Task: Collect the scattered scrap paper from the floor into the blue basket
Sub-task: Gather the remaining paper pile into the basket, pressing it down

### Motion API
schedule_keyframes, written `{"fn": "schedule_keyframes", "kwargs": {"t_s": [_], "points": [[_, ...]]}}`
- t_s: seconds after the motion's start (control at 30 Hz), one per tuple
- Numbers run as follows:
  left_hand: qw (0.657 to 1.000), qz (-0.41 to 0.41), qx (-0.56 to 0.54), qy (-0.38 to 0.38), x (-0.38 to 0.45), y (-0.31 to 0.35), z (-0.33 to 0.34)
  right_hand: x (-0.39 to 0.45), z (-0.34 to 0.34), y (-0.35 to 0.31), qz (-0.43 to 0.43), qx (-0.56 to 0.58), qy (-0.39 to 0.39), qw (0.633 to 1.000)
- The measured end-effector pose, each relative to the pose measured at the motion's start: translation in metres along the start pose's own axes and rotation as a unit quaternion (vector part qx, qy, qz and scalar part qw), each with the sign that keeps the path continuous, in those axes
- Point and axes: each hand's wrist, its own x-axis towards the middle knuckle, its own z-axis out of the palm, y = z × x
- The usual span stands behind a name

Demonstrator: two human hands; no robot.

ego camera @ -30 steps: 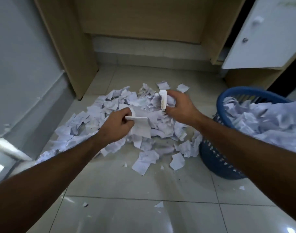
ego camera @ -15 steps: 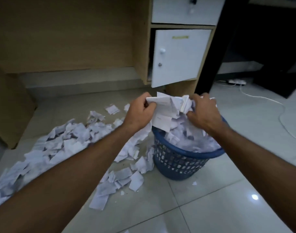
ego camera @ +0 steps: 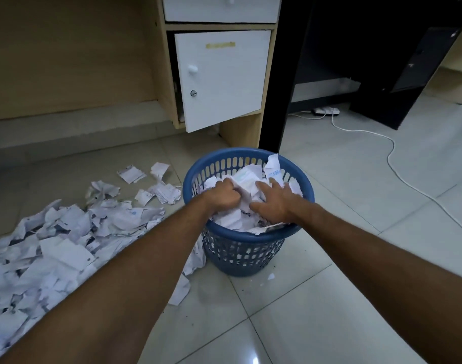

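The blue basket [ego camera: 245, 252] stands on the tiled floor at centre, heaped to the rim with white scrap paper [ego camera: 247, 177]. Both my hands are inside its mouth, on top of the heap. My left hand [ego camera: 222, 195] is curled into a fist around crumpled paper at the left of the heap. My right hand [ego camera: 273, 203] lies on the paper with fingers spread, pressing down. A large scatter of torn white scrap paper [ego camera: 59, 248] covers the floor to the left of the basket, partly hidden by my left forearm.
A wooden desk with a white cupboard door [ego camera: 219, 77] ajar stands just behind the basket. A black desk leg [ego camera: 277, 101] rises right of it. A white cable [ego camera: 390, 153] and power strip [ego camera: 325, 111] lie on the floor at the right.
My hands carried a bundle of paper from the floor pile to above the basket, then lowered it in. They now rest on the heap inside the rim.
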Motion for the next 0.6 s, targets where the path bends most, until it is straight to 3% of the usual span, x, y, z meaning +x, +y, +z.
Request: {"fn": "schedule_keyframes", "kwargs": {"t_s": [0.07,0.33,0.5,0.6], "points": [[1.000,-0.007,-0.003,-0.006,-0.009,0.008,-0.009,-0.005,-0.008,-0.003,-0.008,-0.014,0.042,0.999],[0.992,0.061,-0.071,0.088,-0.027,0.008,-0.045,-0.017,-0.027,-0.029,0.001,-0.063,0.164,0.984],[0.982,0.107,-0.034,0.155,-0.043,0.007,-0.057,-0.027,-0.035,-0.044,0.024,-0.080,0.218,0.972],[0.972,0.136,-0.060,0.182,-0.052,0.004,-0.060,-0.031,-0.038,-0.050,-0.015,-0.054,0.268,0.962]]}}
